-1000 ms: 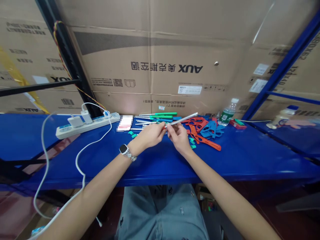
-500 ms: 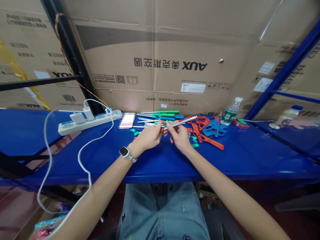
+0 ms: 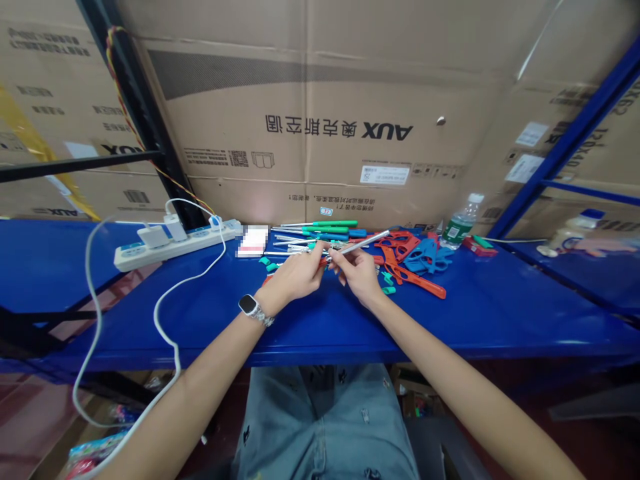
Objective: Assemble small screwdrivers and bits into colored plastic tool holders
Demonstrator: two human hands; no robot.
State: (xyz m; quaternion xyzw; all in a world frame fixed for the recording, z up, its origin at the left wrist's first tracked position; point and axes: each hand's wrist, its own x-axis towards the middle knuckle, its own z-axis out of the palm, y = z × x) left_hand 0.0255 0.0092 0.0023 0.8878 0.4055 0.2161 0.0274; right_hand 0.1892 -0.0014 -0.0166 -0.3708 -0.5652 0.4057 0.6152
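My left hand, with a watch on its wrist, is closed with its fingertips together at a small red plastic part, mostly hidden by the fingers. A thin silver rod slants up to the right from the pinched fingers of my right hand. Both hands nearly meet over the blue table. Behind them lie tools with green handles and blue handles, with metal shafts pointing left. Red gun-shaped plastic pieces and blue ones are heaped right of my right hand.
Small green plastic bits lie on the blue table. A power strip with a white cable is on the left, near a blurred white packet. A water bottle and red box stand right. A large carton closes off the back.
The silver rod has tipped slightly, its far end shifting a little left and down. Both hands stay together in nearly the same place. The whole view has shifted slightly.
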